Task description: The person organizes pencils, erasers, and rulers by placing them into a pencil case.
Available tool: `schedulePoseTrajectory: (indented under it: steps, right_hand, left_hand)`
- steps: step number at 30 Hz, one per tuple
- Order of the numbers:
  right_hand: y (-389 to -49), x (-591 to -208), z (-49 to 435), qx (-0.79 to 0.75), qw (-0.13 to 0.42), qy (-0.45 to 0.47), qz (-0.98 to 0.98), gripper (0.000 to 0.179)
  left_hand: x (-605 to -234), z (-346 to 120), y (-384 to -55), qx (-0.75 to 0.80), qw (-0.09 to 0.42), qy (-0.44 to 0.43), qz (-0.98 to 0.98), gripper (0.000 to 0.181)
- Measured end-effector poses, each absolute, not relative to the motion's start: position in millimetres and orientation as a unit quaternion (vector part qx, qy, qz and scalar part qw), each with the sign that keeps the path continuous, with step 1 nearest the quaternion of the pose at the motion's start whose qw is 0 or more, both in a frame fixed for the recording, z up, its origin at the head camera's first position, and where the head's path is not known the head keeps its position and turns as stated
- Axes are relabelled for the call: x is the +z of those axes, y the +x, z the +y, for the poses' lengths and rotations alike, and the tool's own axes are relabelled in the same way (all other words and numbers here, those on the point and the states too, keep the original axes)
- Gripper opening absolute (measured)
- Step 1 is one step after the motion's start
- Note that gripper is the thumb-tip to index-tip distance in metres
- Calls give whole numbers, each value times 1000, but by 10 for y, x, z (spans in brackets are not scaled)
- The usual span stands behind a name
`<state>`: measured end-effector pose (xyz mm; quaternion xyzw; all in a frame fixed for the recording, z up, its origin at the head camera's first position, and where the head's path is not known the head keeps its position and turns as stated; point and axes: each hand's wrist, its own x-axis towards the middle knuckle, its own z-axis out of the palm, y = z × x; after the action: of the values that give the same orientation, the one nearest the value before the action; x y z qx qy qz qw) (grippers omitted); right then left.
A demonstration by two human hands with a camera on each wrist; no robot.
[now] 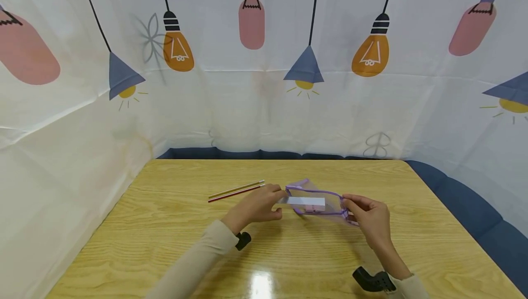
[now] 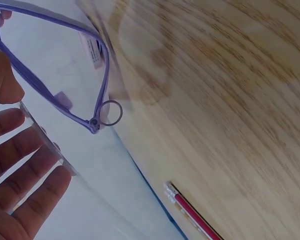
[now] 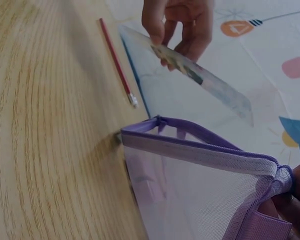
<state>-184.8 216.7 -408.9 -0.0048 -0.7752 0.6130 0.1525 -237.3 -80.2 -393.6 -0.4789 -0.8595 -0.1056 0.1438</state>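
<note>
soft, even light washes the white fabric wall printed with coloured lamps (image 1: 264,102), while one white glare shines off the yellow wood-grained tabletop (image 1: 177,253). faint, soft-edged shadows lie near the left hand (image 1: 257,205) and right hand (image 1: 371,218). i see lamps slanting and stretching toward the head view's sides. both wrist views look dimmer; a blurred shadow edges the purple-trimmed white mesh pouch (image 3: 200,175).
</note>
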Motion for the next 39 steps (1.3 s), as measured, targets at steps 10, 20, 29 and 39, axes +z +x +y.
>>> schedulePoseTrajectory:
  steps: [10,20,29,39]
  right_hand:
    - [-1847,-4101,2175,611,152,-8,-777,29]
    - [-1842,-4119,2180,615,158,-4,-773,27]
    - [-1833,-4109,2185,619,164,6,-768,27]
    - [-1823,-4108,2192,620,162,7,-768,28]
  left_hand:
    - [-3967,-690,-2441,-120,91,-497,-855,32]
    - [-4013,-603,-2504,-116,91,-530,-835,28]
    - [-4036,-476,-2520,-87,70,-542,-833,32]
    - [-4056,-360,-2514,-80,50,-543,-834,35]
